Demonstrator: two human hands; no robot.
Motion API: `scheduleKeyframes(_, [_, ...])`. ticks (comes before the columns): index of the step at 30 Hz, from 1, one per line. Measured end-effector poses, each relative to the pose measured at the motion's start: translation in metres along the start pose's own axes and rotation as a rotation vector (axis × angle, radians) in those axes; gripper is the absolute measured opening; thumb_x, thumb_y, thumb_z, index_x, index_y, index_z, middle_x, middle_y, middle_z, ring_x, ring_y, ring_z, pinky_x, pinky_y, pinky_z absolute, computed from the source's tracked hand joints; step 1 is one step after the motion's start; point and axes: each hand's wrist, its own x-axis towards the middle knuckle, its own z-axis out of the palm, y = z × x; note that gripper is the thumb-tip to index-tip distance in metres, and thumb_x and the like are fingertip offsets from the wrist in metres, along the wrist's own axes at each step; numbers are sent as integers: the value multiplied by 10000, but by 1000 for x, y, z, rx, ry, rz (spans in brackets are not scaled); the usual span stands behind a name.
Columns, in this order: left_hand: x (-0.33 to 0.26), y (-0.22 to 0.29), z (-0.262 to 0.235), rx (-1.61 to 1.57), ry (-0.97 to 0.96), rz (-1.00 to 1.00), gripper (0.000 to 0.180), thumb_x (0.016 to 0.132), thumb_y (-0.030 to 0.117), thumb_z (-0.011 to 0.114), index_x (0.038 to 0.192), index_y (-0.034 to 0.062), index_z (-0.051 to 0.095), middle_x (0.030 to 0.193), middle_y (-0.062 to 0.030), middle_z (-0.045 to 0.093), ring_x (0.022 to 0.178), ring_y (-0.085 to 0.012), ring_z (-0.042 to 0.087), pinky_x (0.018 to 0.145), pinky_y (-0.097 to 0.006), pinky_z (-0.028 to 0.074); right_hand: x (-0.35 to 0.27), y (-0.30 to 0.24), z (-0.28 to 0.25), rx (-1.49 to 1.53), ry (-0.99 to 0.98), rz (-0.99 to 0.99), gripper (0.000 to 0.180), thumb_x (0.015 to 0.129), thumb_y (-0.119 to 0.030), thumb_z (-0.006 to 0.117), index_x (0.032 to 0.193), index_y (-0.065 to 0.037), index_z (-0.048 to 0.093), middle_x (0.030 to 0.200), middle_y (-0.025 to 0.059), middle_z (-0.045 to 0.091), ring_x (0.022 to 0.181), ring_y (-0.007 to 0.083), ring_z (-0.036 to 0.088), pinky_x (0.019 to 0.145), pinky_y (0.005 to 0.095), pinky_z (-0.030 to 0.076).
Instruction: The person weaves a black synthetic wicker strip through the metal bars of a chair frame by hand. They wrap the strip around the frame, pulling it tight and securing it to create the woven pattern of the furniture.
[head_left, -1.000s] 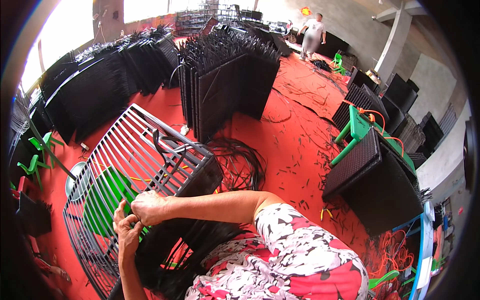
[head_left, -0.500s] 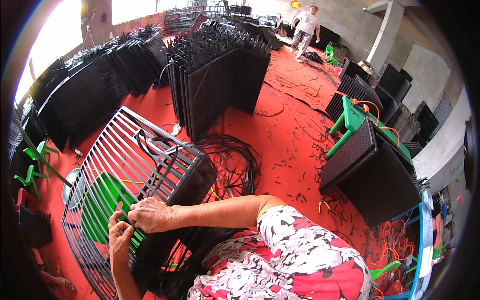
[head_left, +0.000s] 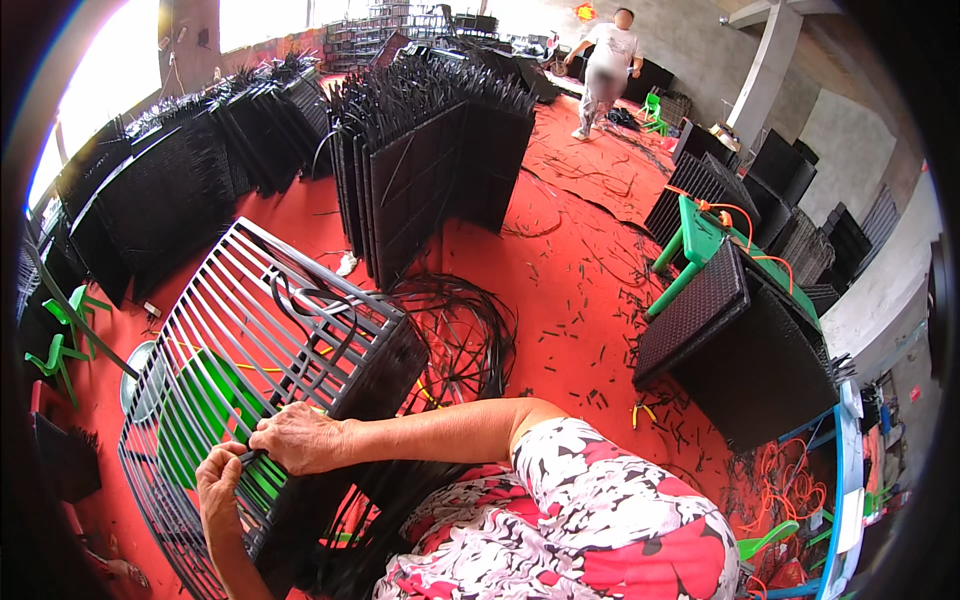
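A grey barred metal frame (head_left: 243,262) stands tilted before me, with black woven strips covering its near side panel (head_left: 385,370). My right hand (head_left: 298,438) is closed at the bars' near edge, its fingers pinched on a black strip. Just left of it and lower, my left hand (head_left: 219,482) is also closed, thumb and fingertips together at a short dark piece of strip (head_left: 248,455) between the hands. Loose strips hang from the panel below my right forearm. More black strips (head_left: 300,292) are looped over the bars. The fingertips are partly hidden.
A green chair (head_left: 192,420) shows behind the bars. A coil of black strips (head_left: 490,330) lies on the red floor, near yellow-handled pliers (head_left: 645,413). Woven black panels (head_left: 400,200) stand behind. At right is a green table (head_left: 705,240). Another person (head_left: 612,60) walks in the background.
Both hands have shifted slightly left, the left hand also a little lower, still at the same edge of the frame. The person in the background has come nearer.
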Motion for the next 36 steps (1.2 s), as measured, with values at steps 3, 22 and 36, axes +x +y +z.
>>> scheduleKeyframes(3, [-2,0,3,-11,3,-34,144,805,135,601,741,16,553,736,34,482,631,-45,350,597,-198,279,0,1,1,-14,3,5,127,697,-94,554,795,-18,578,765,138,588,749,313,604,642,419,463])
scheduleKeyframes(22, [-8,-9,1,-69,-34,-4,181,814,125,589,684,38,497,826,-2,520,663,-50,375,613,-192,297,-2,-1,1,-47,52,-48,122,694,-92,555,789,-27,598,738,121,586,736,294,608,635,404,463])
scheduleKeyframes(36, [-10,-11,4,-26,-11,63,168,807,71,553,661,36,479,801,5,496,626,-46,328,553,-202,262,-3,-2,1,-56,50,-36,108,713,-97,566,796,-30,584,748,117,582,746,297,603,627,411,448])
